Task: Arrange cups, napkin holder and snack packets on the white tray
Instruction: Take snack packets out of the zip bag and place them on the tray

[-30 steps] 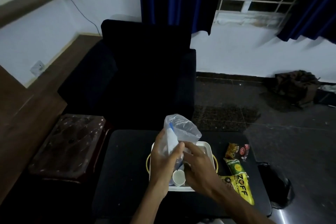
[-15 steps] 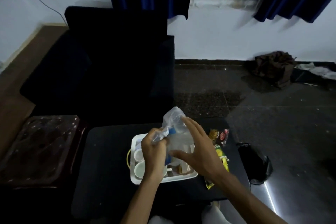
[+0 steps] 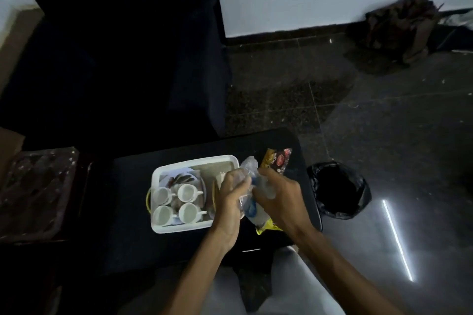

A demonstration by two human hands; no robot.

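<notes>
A white tray (image 3: pixel 179 228) sits on the small black table (image 3: pixel 128 212). Several white cups (image 3: pixel 187 192) stand in its left half, beside a plate (image 3: pixel 190 174). Over the tray's right edge my left hand (image 3: pixel 230 197) and my right hand (image 3: pixel 279 199) both grip a crumpled clear plastic bag (image 3: pixel 252 179) with blue print. Snack packets lie on the table to the right: a brown and red pair (image 3: pixel 277 161) behind my right hand and a yellow one (image 3: pixel 266 227) under it. The tray's right half is mostly hidden by my hands.
A bin lined with a black bag (image 3: pixel 337 189) stands on the floor right of the table. A dark armchair (image 3: pixel 115 59) is behind the table. A brown stool wrapped in plastic (image 3: pixel 35 192) stands at the left. A bundle of cloth (image 3: pixel 401 25) lies by the far wall.
The camera has tilted down and nearer. The plastic bag has come down from above the tray to its right edge, more crumpled, with my right hand now closed on it.
</notes>
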